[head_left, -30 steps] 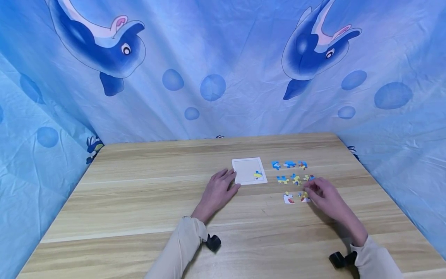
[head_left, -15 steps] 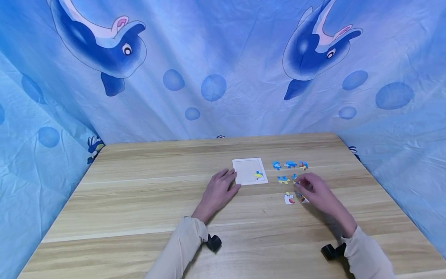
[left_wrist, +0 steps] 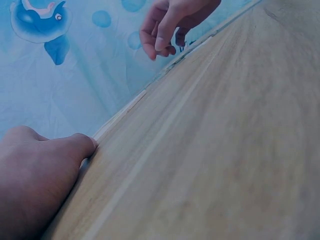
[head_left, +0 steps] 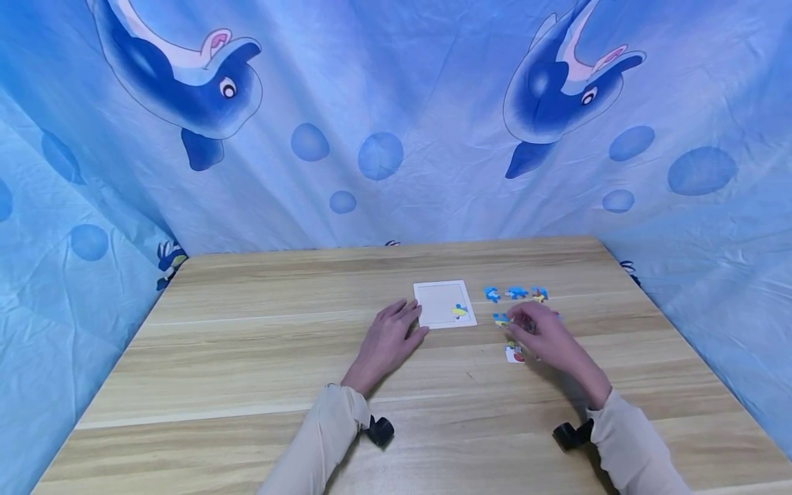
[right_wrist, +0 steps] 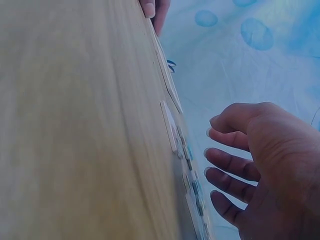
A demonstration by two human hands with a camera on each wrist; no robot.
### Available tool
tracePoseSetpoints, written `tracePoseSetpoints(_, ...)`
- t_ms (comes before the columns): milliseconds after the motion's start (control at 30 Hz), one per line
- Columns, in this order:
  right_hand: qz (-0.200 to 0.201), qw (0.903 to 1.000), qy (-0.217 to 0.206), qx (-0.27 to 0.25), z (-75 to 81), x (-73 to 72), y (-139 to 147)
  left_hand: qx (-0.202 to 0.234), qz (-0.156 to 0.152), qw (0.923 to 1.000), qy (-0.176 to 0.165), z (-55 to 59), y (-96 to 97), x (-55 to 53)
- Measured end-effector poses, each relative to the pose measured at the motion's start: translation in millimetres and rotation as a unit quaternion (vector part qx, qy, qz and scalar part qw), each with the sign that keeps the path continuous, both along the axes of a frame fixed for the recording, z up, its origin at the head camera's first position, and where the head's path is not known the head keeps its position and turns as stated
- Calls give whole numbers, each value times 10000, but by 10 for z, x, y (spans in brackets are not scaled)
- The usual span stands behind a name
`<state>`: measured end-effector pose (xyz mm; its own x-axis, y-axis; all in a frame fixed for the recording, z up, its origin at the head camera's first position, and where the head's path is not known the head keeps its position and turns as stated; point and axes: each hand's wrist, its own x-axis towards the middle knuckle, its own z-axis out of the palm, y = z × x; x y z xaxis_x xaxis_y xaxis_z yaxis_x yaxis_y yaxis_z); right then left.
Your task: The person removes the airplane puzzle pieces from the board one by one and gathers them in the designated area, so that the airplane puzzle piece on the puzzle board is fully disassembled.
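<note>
My left hand (head_left: 386, 340) rests on the wooden table, its fingertips at the left edge of a white square puzzle tray (head_left: 436, 298). One yellow and blue jigsaw piece (head_left: 459, 311) lies in the tray's lower right corner. Over the loose pieces to the right hovers my right hand (head_left: 547, 337). Its bent fingers (right_wrist: 232, 165) hold nothing in the right wrist view, and a gap separates them from the table. Blue pieces (head_left: 516, 293) form a back row. A blue and yellow piece (head_left: 501, 320) and a white and red one (head_left: 514, 354) show beside the hand, which hides others.
Wooden table (head_left: 247, 357) surrounds the tray and pieces. A blue curtain (head_left: 427, 192) with printed dolphins hangs behind the far edge and along the sides. Each wrist carries a small black camera, one of them the left camera (head_left: 380, 432).
My right hand has moved left over the loose pieces, from the right end of the middle row toward its left end. The left hand and the tray have stayed put.
</note>
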<state>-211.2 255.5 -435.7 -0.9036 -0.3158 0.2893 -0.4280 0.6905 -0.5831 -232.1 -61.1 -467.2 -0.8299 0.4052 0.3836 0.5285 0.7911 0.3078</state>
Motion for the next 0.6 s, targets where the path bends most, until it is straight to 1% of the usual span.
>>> tracePoseSetpoints(100,52,10000,-64,-23,3,-31,-45,3,-11,10000,-5,5,-3,8)
tracePoseSetpoints(267,68,9999,-149,34,7,-74,-115,-67,39,9999,-133,5,2,14)
tracePoseSetpoints(367,114,9998,-143,69,-3,-104,-145,-56,12,10000,-54,-5,4,5)
tracePoseSetpoints(500,258,9996,-64,-6,-20,-151,-191,-9,-51,10000,57,-10,5,-7)
tracePoseSetpoints(600,304,9995,-96,-45,-16,-171,-239,-16,-43,10000,34,-8,4,-8)
